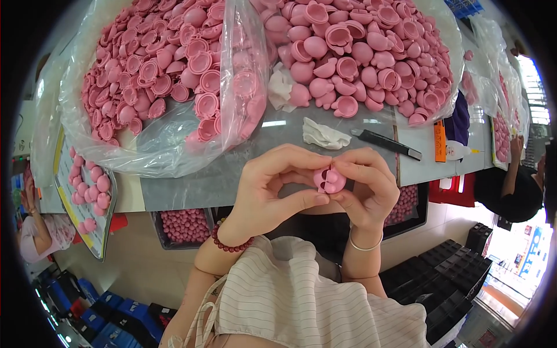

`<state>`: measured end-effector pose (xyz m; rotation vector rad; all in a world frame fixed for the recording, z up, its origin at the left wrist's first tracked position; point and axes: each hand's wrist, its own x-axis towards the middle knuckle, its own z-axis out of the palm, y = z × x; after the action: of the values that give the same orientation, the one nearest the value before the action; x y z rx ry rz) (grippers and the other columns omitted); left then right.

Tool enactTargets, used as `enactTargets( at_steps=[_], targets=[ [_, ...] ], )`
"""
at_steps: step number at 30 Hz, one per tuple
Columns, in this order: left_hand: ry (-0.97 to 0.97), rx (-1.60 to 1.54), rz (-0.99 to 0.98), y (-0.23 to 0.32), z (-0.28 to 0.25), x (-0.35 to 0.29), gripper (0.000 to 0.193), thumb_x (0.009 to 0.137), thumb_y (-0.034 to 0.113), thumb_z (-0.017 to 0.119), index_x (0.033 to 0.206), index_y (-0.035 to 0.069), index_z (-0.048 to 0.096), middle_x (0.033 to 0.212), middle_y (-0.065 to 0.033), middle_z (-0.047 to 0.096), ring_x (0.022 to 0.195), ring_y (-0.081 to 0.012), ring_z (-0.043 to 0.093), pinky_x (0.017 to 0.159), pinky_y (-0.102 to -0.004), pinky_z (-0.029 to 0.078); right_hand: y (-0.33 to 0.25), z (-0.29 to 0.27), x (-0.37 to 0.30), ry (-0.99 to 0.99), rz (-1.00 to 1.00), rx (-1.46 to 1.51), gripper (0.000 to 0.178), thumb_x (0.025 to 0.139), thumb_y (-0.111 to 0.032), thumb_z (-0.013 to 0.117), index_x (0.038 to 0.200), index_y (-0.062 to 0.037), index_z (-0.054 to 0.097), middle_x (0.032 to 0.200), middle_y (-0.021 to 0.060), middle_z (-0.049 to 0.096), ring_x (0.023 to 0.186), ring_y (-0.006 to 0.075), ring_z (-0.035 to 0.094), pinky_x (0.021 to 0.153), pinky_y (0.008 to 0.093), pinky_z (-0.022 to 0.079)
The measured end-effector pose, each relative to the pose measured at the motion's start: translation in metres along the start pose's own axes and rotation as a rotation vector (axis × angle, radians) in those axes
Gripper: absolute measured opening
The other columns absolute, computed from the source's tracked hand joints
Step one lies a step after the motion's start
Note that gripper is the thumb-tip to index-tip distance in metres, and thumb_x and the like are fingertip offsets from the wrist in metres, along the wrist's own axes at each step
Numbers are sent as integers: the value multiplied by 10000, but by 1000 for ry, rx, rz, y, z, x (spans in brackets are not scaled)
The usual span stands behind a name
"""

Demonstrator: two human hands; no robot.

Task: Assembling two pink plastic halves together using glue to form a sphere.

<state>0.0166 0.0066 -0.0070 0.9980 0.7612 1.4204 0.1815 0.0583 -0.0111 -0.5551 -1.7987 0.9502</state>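
Note:
Between both hands I hold a small pink plastic toy part [331, 180], rounded, with darker openings on its left side. Thumb and fingers of my left hand [280, 177] press on it from the left. My right hand [366, 184] pinches it from the right. It is held above the table's front edge. Just beyond my fingers lie a crumpled white tissue [326, 134] and black tweezers [387, 144]. Further back, a clear plastic bag [156, 156] of open pink half shells [149, 72] is on the left, and a heap of pink rounded shells [361, 53] is on the right.
A tray [108, 233] with pink pieces sits at the left edge. Bins of pink balls [184, 226] stand below the table. To the right are an orange strip [440, 142] and a small white bottle [457, 151]. Other people work at both sides.

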Motion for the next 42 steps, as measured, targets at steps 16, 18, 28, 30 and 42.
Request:
enactTargets(
  at_steps=[16,18,28,30,42],
  targets=[
    [-13,2,-27,0,-3,0,399,672,-79,683,1042,-40,539,1076,-154,537,985,-190,549,851,-293,470,-4,6,4,60,-25,-72,343,603,-86,753,920,-21,638,851,91,595,746,190,578,644,261,467],
    [-11,2,-30,-1,-2,0,400,672,-77,684,1043,-40,540,1083,-156,536,989,-190,548,853,-292,469,-6,6,5,71,-24,-91,346,591,-75,756,914,-28,643,839,79,589,723,179,570,620,252,462],
    [37,103,72,-3,-2,1,464,610,-36,747,1032,-40,557,1064,-147,546,957,-176,543,825,-275,454,-4,10,-1,25,-119,-130,294,595,41,672,881,-27,651,707,41,583,593,157,507,516,242,411],
    [56,108,52,0,0,0,474,597,-34,755,1029,-43,562,1060,-146,547,943,-170,544,809,-270,454,-3,7,-2,65,-101,-72,261,611,-15,669,870,-1,636,720,59,589,596,167,505,521,247,405],
    [49,212,94,0,-2,-4,351,573,31,786,895,-6,651,870,-101,641,784,-152,605,692,-241,472,1,7,-8,226,-4,13,447,698,-357,634,851,56,560,760,119,513,676,204,467,589,275,357]
  ],
)
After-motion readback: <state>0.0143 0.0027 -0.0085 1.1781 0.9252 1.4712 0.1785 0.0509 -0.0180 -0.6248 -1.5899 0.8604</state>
